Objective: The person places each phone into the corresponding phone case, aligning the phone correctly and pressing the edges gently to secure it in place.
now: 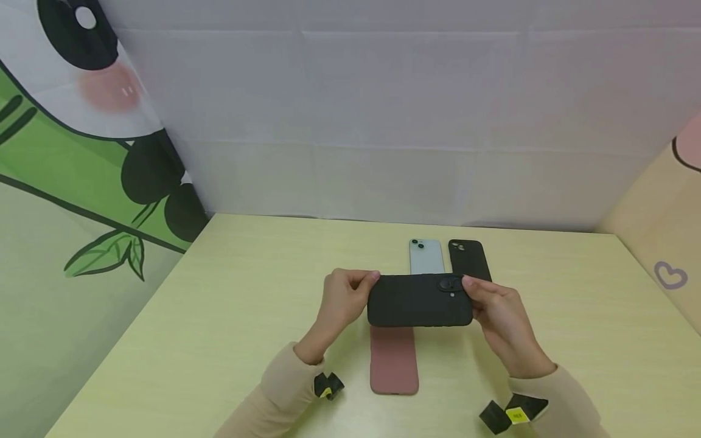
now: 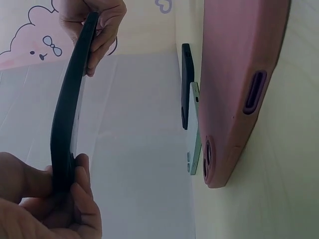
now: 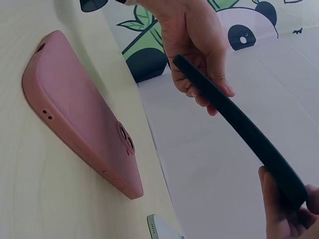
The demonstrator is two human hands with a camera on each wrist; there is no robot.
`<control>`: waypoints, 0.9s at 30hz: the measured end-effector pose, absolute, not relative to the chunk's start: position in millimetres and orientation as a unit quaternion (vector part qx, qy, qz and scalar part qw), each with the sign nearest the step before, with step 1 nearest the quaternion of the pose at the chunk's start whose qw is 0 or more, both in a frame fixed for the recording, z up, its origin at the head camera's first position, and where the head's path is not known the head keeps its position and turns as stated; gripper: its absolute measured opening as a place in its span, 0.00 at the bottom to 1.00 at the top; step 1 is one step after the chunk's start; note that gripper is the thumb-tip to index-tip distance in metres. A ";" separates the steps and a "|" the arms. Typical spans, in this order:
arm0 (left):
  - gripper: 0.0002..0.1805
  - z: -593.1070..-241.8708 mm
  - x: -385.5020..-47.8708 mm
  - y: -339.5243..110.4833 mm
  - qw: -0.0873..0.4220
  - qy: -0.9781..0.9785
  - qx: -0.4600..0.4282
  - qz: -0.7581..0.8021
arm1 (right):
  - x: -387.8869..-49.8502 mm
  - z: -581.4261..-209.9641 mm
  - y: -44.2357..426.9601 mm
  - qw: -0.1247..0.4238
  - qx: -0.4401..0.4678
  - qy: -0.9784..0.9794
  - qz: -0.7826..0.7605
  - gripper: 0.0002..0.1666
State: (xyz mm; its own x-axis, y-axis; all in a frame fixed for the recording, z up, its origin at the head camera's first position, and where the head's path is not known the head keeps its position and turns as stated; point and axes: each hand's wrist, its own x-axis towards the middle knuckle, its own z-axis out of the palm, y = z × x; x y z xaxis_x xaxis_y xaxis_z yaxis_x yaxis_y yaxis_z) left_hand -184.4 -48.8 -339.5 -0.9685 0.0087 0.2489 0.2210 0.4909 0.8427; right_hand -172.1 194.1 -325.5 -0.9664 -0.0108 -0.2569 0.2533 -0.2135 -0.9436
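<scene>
Both hands hold a black phone case (image 1: 419, 300) sideways above the table, its back with the oval camera area facing the head camera. My left hand (image 1: 346, 296) pinches its left end between thumb and fingers; my right hand (image 1: 501, 319) grips the right end, beside the camera area. Seen edge-on in the left wrist view, the case (image 2: 70, 109) looks slightly bowed. Whether a phone sits inside it I cannot tell. Below it on the table lies a phone in a pink case (image 1: 394, 362), back up, its upper part hidden in the head view.
Behind the held case, a pale blue phone (image 1: 426, 257) and a black phone (image 1: 470, 258) lie side by side, backs up, their lower ends hidden. A white wall sheet (image 1: 350, 121) closes off the table's (image 1: 246, 304) back edge; patterned panels stand at both sides.
</scene>
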 end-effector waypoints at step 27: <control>0.18 -340.9 -194.3 -55.4 -0.171 -0.705 -0.017 -0.688 | -172.2 -322.0 196.0 0.070 0.117 0.596 -0.791 0.07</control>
State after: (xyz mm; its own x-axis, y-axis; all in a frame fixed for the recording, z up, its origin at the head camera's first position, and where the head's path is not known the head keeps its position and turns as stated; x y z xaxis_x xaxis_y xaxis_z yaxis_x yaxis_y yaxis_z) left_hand -194.3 -55.4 -340.9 -0.9408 0.2593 -0.2183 -0.2121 0.0519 0.9759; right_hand -172.2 196.0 -322.0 -0.9627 0.0298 -0.2691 0.2505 -0.2788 -0.9271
